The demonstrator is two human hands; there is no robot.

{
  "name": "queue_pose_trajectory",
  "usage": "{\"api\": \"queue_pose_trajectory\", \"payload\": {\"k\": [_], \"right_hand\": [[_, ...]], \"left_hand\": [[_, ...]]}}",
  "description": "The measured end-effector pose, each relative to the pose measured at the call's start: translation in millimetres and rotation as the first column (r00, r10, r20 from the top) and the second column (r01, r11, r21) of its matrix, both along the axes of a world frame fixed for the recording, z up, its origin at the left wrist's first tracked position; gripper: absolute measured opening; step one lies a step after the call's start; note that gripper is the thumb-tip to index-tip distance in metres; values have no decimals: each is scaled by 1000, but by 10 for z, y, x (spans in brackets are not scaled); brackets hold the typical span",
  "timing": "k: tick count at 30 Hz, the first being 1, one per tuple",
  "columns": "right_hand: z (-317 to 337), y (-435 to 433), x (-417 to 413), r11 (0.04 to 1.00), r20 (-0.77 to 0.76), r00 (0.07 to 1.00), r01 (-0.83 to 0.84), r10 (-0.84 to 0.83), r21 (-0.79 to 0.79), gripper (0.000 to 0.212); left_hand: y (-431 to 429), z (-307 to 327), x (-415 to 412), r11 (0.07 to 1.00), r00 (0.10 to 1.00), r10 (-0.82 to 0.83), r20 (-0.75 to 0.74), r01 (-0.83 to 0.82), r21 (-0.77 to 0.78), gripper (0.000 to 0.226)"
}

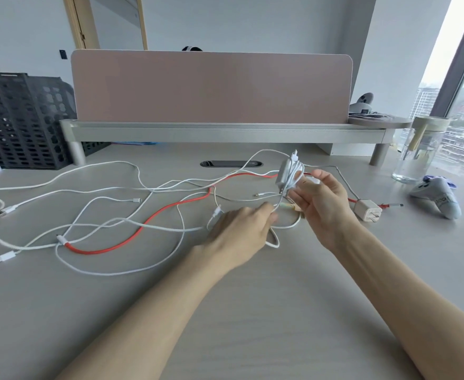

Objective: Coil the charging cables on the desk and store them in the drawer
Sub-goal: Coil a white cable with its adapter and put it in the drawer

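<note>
We are watching the right grip (321, 204) holding a white charger (285, 175) raised above the tabletop (252, 311), fingers curling round it, with its cord (298, 171) partly wound round the body. The left grip (239, 229), blurred, is pinching the cord's loose run low near the tabletop. White cables (88, 193) and a red cable (143, 229) are lying tangled on the tabletop to the left. A beige plug (368, 211) is lying just beside the right grip.

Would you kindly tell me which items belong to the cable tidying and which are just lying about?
Job: white charger wound with cable, right hand; left hand pinching loose white cables; red cable; beige cube plug.
Idle: clear bottle; grey controller; black crate.
</note>
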State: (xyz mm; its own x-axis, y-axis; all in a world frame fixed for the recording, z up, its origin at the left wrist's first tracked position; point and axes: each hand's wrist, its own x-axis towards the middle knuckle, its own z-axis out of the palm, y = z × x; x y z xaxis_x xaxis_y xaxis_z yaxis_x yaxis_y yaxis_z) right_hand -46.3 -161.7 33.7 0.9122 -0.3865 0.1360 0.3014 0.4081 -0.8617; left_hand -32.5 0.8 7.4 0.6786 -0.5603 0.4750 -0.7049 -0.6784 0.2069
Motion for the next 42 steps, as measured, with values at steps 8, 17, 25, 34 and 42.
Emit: {"api": "queue_pose_trajectory", "payload": {"k": [8,17,25,34,42], "right_hand": [[-138,-26,55,676,204,960,279,-190,-682,38],[-86,-100,-1,73,269,962,265,45,-961,35],[-54,-60,-52,-119,72,983,93,168,-989,32],[64,21,-176,406,-39,906,-228,423,-885,31],[14,52,-146,660,65,910,-245,409,-710,36]], "left_hand": [[48,79,-48,992,986,5,166,-26,121,23],[224,94,255,1000,856,-13,516,6,16,17],[340,65,399,1000,849,-1,529,5,-5,17],[334,88,373,936,991,-111,-69,81,-343,20],[162,16,241,960,973,-65,-221,0,-280,14]]}}
